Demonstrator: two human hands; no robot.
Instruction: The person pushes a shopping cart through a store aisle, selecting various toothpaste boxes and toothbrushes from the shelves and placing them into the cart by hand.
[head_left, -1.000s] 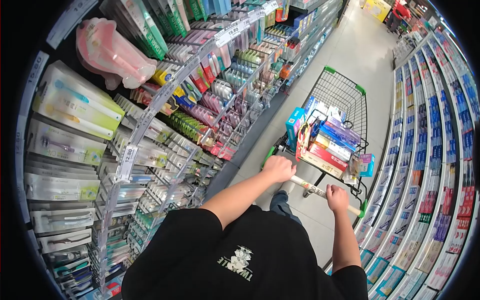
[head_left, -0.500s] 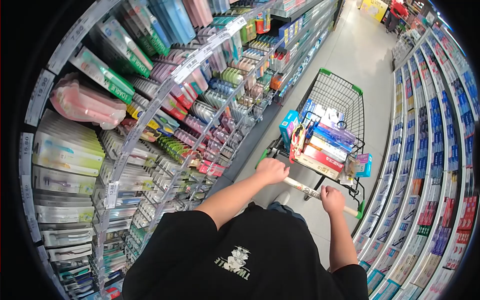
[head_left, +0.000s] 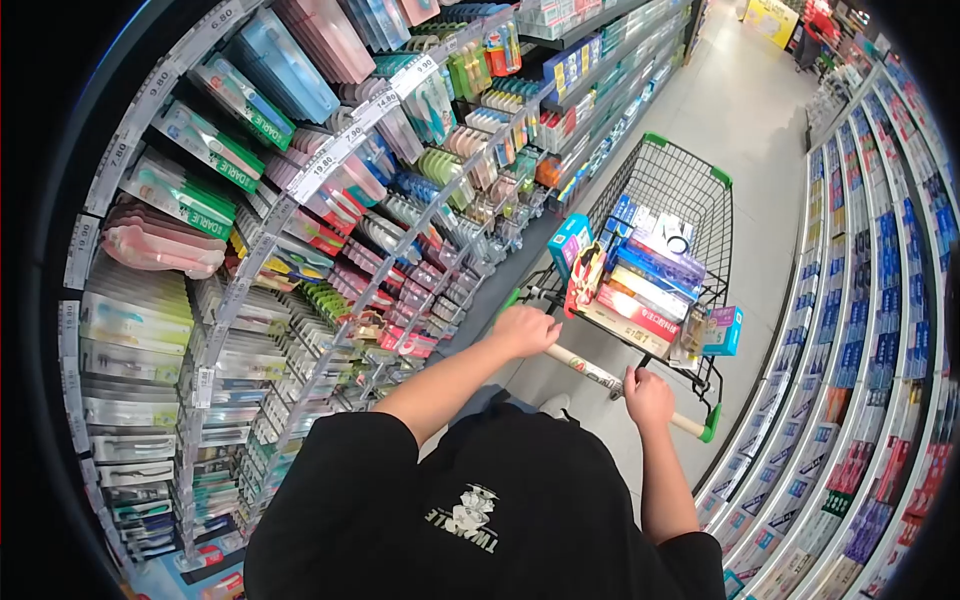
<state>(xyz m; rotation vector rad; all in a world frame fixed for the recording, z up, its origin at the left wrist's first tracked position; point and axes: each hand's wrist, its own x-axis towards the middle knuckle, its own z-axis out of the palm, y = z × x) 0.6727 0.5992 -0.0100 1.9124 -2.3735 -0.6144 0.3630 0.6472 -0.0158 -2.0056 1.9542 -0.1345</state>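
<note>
Both of my hands are wrapped round the pale handle bar of a shopping cart (head_left: 736, 200) with green corners. My left hand (head_left: 528, 331) grips the bar near its left end. Closer to the right end, my right hand (head_left: 650, 397) is closed on the same bar. In the near part of the basket lie several packaged boxes, among them a red and white box (head_left: 640, 314) and a blue box (head_left: 660, 268). A teal box (head_left: 571, 245) sits at the left corner and another teal box (head_left: 723, 331) at the right corner.
A rack of hanging toothbrush packs (head_left: 140, 325) with price strips lines my left side. Curved shelves of toothpaste boxes (head_left: 790, 470) run along my right. The pale aisle floor (head_left: 735, 100) stretches ahead. A person in red (head_left: 820, 30) is far off, near a yellow box (head_left: 769, 22).
The left rack's packs have shifted down and left in view. My hands and the cart sit slightly further left in the frame, with both hands still on the bar.
</note>
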